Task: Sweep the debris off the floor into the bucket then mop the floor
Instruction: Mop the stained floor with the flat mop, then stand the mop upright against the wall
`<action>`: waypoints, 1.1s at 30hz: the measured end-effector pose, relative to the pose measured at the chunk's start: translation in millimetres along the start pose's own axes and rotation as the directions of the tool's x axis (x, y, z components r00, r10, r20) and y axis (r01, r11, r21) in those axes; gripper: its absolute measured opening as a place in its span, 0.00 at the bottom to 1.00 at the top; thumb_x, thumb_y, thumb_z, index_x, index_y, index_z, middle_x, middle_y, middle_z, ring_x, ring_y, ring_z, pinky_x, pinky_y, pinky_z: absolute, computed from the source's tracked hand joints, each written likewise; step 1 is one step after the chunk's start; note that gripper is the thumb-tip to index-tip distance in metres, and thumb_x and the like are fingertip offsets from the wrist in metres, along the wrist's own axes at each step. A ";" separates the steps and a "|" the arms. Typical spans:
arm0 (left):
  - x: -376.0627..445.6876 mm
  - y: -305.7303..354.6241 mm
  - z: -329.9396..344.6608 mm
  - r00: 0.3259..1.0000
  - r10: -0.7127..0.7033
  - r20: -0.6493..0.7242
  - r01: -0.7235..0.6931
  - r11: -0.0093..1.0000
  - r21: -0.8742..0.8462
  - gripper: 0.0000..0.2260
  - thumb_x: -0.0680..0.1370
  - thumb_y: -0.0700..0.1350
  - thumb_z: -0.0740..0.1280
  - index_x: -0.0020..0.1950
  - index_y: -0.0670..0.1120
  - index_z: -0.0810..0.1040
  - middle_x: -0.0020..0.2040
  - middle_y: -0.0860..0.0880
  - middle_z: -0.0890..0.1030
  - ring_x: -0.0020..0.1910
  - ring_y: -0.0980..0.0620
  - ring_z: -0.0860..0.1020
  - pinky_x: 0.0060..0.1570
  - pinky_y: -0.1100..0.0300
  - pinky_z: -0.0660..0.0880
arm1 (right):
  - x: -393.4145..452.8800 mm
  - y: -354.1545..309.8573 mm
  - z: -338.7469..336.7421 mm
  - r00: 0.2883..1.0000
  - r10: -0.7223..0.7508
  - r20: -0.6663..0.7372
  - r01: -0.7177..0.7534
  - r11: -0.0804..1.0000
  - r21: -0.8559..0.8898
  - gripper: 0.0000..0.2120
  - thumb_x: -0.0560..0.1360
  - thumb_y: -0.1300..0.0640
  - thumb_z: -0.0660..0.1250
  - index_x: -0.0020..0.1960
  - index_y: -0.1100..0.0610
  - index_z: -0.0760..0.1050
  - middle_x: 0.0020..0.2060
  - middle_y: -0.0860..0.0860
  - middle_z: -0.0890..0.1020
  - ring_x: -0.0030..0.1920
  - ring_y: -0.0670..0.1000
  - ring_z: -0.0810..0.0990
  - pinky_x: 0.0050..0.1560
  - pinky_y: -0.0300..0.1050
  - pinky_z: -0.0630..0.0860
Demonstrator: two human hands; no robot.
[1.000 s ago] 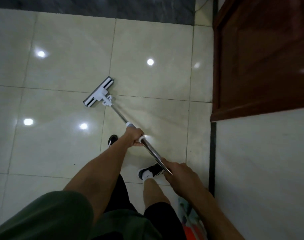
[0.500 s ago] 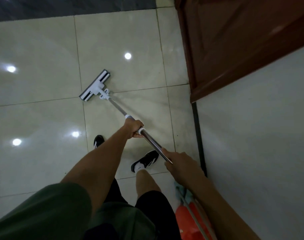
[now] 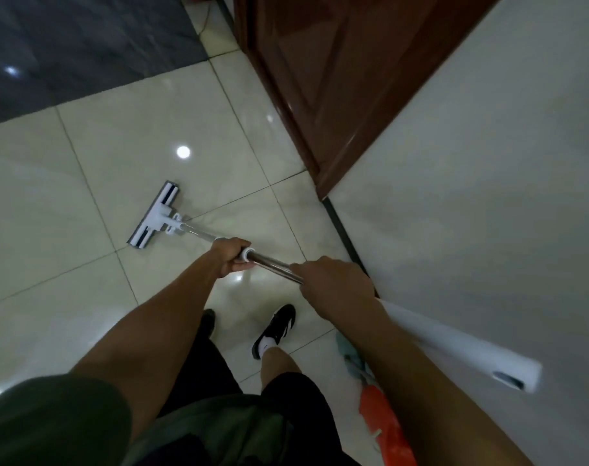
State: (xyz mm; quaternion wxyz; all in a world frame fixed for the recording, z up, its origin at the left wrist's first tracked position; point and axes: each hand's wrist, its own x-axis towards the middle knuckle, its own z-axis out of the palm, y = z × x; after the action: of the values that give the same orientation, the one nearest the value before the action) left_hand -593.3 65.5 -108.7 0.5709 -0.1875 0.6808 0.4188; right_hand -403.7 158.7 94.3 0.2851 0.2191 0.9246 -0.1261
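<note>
A flat mop with a white and black head (image 3: 155,216) lies flat on the glossy cream floor tiles (image 3: 125,153), its metal pole (image 3: 272,264) slanting back toward me. My left hand (image 3: 230,255) grips the pole at its white collar. My right hand (image 3: 333,280) grips the pole higher up, just behind the left hand. The pole's white upper end (image 3: 467,351) sticks out past my right forearm along the wall. No debris or bucket is visible.
A white wall (image 3: 471,196) runs close on my right, with a dark brown wooden door (image 3: 326,72) beyond it. Dark grey tiles (image 3: 78,45) lie at the far left. An orange object with a teal cloth (image 3: 383,412) sits by the wall behind my feet (image 3: 276,326).
The view has swung to the left, so wall and door fill more of the right side. The mop head sits nearer to me, and the pole's white end has come into view.
</note>
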 end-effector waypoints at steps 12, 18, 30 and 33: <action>-37.0 5.8 -67.5 0.987 -0.042 0.155 0.038 0.999 0.029 0.12 0.79 0.35 0.69 0.59 0.36 0.70 0.48 0.34 0.78 0.40 0.41 0.80 0.27 0.53 0.82 | -27.1 -110.0 -28.3 0.970 0.239 -0.036 -0.240 0.971 -0.010 0.08 0.81 0.57 0.61 0.58 0.54 0.75 0.47 0.50 0.81 0.43 0.50 0.81 0.40 0.42 0.72; -65.7 -2.9 -65.5 0.978 -0.057 0.203 0.048 0.998 0.048 0.05 0.79 0.33 0.68 0.51 0.35 0.72 0.47 0.34 0.76 0.41 0.40 0.78 0.24 0.54 0.80 | -62.4 -134.1 -37.8 0.949 0.306 -0.072 -0.308 0.951 -0.018 0.08 0.80 0.57 0.62 0.59 0.54 0.76 0.48 0.50 0.81 0.44 0.50 0.81 0.39 0.43 0.70; -129.6 -30.2 14.4 0.939 0.112 0.325 -0.137 0.989 0.054 0.12 0.81 0.42 0.67 0.60 0.36 0.77 0.56 0.38 0.80 0.58 0.40 0.79 0.59 0.49 0.76 | -134.4 -126.5 -74.9 0.848 0.277 -0.452 -0.352 0.932 -0.088 0.03 0.76 0.60 0.67 0.48 0.55 0.73 0.38 0.50 0.73 0.38 0.52 0.70 0.41 0.45 0.68; -141.1 -30.9 33.3 0.936 0.126 0.328 -0.134 0.991 0.003 0.10 0.82 0.42 0.66 0.59 0.36 0.77 0.56 0.37 0.79 0.60 0.38 0.77 0.59 0.50 0.75 | -155.6 -135.6 -50.0 0.728 0.236 -0.644 -0.231 0.968 0.094 0.05 0.77 0.57 0.67 0.52 0.54 0.80 0.38 0.50 0.82 0.37 0.51 0.78 0.40 0.45 0.77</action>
State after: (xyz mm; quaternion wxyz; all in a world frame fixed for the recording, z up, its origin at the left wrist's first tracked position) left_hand -510.7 42.3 12.3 0.6494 -0.0629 0.5926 0.4723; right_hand -376.6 6.5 239.9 -0.0406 0.3645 0.9303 -0.0087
